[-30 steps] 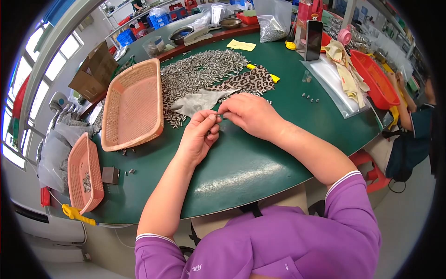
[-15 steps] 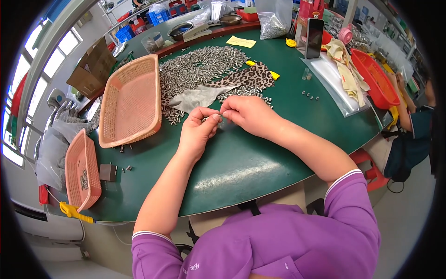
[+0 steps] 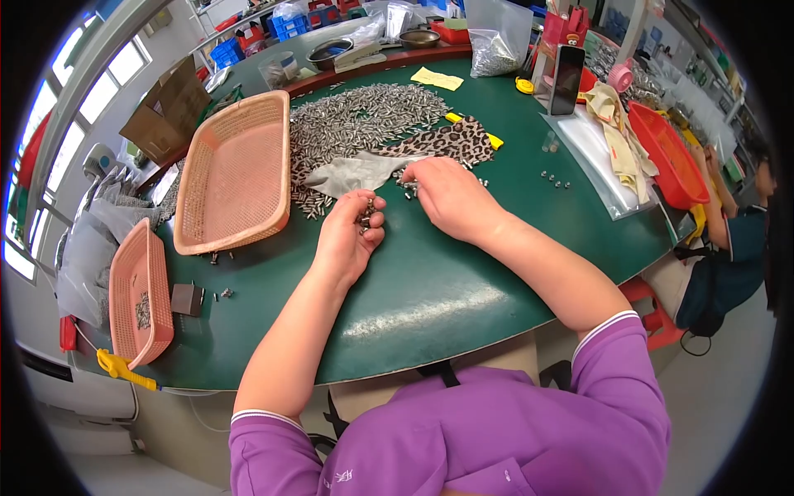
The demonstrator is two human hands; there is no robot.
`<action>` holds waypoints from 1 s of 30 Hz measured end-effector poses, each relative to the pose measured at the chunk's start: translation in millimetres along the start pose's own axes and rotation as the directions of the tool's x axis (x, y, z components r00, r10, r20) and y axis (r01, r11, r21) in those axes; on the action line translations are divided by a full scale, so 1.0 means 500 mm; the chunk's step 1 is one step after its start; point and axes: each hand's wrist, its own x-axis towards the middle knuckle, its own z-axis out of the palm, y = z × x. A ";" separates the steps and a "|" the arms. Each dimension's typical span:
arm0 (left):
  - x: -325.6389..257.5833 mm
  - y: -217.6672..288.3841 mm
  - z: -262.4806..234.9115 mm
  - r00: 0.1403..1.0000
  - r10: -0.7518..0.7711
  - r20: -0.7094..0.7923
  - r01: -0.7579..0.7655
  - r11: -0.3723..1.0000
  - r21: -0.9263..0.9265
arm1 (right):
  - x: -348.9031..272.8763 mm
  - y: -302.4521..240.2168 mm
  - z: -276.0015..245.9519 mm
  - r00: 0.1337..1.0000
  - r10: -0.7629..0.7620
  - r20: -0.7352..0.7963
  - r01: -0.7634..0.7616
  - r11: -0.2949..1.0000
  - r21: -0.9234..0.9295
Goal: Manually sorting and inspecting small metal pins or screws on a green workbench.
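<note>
As left grip [image 3: 344,236] cups parts [image 3: 365,217], basket [image 3: 162,310] holds pieces [image 3: 143,311].

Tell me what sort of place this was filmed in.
Probably a workshop or small factory: small metal parts lie heaped on a green table beside a large pink basket, with blue crates in the background.

Cardboard box [image 3: 165,117] and black phone [image 3: 566,81]
</note>
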 end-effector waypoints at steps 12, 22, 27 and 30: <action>-0.006 -0.010 0.001 0.995 -0.037 0.091 0.024 0.990 0.136 | -0.007 -0.014 0.023 0.988 0.058 0.144 -0.030 0.981 -0.189; -0.009 -0.012 0.008 0.979 -0.065 0.193 0.031 0.984 0.176 | 0.002 -0.039 -0.022 0.994 0.062 0.094 -0.072 0.991 0.109; -0.007 -0.012 -0.003 0.980 -0.062 0.189 0.045 0.995 0.093 | 0.004 -0.060 -0.032 0.979 0.167 0.116 -0.188 0.962 0.197; -0.009 -0.011 -0.005 0.982 -0.048 0.181 0.039 0.998 0.054 | -0.003 -0.041 -0.016 0.982 0.183 0.055 -0.191 0.953 0.234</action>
